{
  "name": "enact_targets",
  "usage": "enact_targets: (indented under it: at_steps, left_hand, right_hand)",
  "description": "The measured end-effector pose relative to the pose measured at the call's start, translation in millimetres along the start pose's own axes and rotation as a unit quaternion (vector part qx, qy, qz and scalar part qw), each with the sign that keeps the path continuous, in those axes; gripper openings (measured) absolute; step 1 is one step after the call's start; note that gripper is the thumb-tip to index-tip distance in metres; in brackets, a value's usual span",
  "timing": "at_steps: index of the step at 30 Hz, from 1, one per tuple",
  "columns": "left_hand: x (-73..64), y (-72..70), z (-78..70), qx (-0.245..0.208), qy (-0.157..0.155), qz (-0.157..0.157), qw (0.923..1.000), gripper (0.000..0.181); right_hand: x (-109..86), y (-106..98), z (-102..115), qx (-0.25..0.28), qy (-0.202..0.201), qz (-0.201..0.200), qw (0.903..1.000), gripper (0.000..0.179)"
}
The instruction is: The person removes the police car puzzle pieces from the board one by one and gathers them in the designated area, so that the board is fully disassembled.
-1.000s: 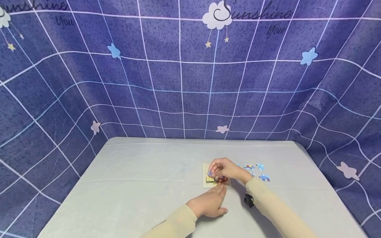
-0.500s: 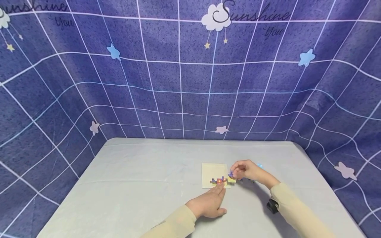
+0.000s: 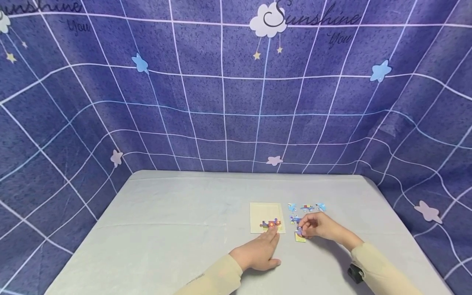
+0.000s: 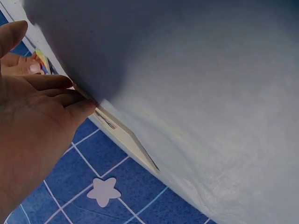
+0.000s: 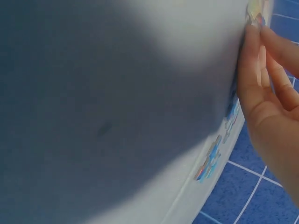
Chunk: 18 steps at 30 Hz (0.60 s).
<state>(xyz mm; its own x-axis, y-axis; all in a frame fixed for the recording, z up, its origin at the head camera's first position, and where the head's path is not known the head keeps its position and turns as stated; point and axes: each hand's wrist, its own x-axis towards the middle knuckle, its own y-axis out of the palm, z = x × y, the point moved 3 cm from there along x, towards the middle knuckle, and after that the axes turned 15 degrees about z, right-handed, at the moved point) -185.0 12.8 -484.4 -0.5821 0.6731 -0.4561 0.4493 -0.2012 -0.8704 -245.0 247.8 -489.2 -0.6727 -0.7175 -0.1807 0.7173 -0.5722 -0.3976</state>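
Note:
In the head view a cream puzzle board (image 3: 264, 209) lies on the table, with red and purple jigsaw pieces (image 3: 271, 224) along its front part. My left hand (image 3: 255, 251) reaches in from the front, its straight fingers resting on the board's near edge by those pieces. To the right of the board, my right hand (image 3: 321, 228) pinches a yellow and purple jigsaw piece (image 3: 300, 237) between thumb and finger. The right wrist view shows this same jigsaw piece (image 5: 253, 9) at the fingertips. Seen from the left wrist, the board (image 4: 133, 145) extends beyond the fingers.
Several loose blue jigsaw pieces (image 3: 307, 207) lie right of the board, just beyond my right hand, which hides some of them. A grey-white cloth (image 3: 166, 229) covers the table. Behind it hangs a blue gridded curtain (image 3: 206, 123).
My right hand has moved from over the board to the right, carrying the yellow and purple jigsaw piece off it. The left hand has stayed on the board's edge.

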Motion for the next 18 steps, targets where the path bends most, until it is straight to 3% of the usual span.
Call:
enact_targets:
  at_steps: [18]
  left_hand:
    - [-1.2, 3.0, 0.7, 0.002, 0.033, -0.003, 0.9995, 0.076]
  right_hand:
    - [9.6, -3.0, 8.5, -0.089, -0.019, -0.034, 0.9953, 0.019]
